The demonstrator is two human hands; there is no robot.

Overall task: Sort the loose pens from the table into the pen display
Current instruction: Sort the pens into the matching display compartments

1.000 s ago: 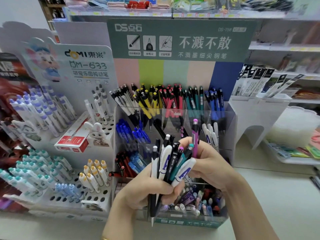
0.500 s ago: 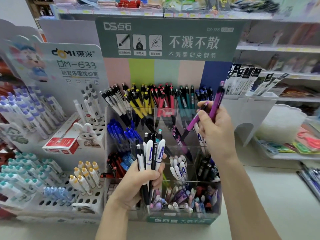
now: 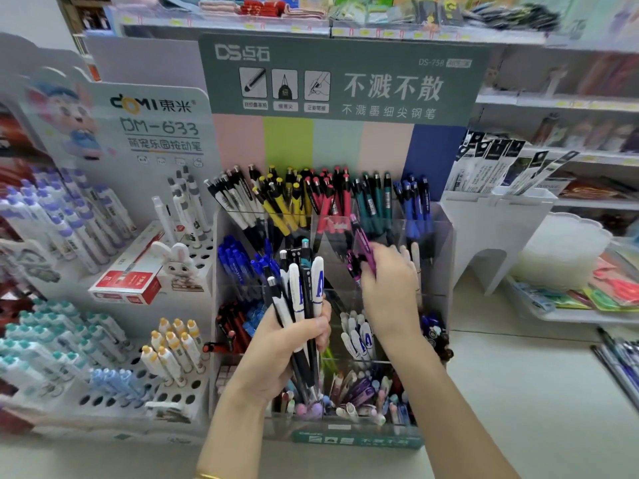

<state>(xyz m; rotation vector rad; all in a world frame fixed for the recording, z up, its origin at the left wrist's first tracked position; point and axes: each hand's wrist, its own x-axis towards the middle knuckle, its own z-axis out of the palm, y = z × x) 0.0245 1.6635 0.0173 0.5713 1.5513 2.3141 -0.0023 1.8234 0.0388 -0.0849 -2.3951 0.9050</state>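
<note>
We see a pale counter [image 3: 518, 392] in a stationery shop, with shelves [image 3: 560, 102] of packaged goods behind and to the right. On it stands the clear tiered pen display [image 3: 441, 243] with a green header board [image 3: 345, 81]. Its back row is sorted by colour: black-white, yellow, red, teal, blue. Just beside it on the left is a white peg-hole rack [image 3: 162, 126] of capped pens, with a red box [image 3: 128, 281] lying on it. On the right is a white stand [image 3: 494, 229] with carded packs.

The left hand [image 3: 276, 354] grips a bundle of pens [image 3: 301, 292] upright in front of the display's lower tiers. Its fingers are curled round the barrels with the thumb across the front. Clicker ends stick up above the fist and tips point down below it.

The right hand [image 3: 390, 288] is over the middle tier, right of centre. We see it from the back, fingers curled together, pinching a purple pen [image 3: 361, 242]. The pen is tilted, its upper end rising up-left above the knuckles.

The purple pen's lower end is hidden by the hand, so we cannot tell whether it sits in a compartment. The right hand is motion-blurred. Loose pens [image 3: 619, 368] on the counter are cut off by the right edge. A gold bracelet [image 3: 207, 475] on the left wrist is cut off at the bottom.
</note>
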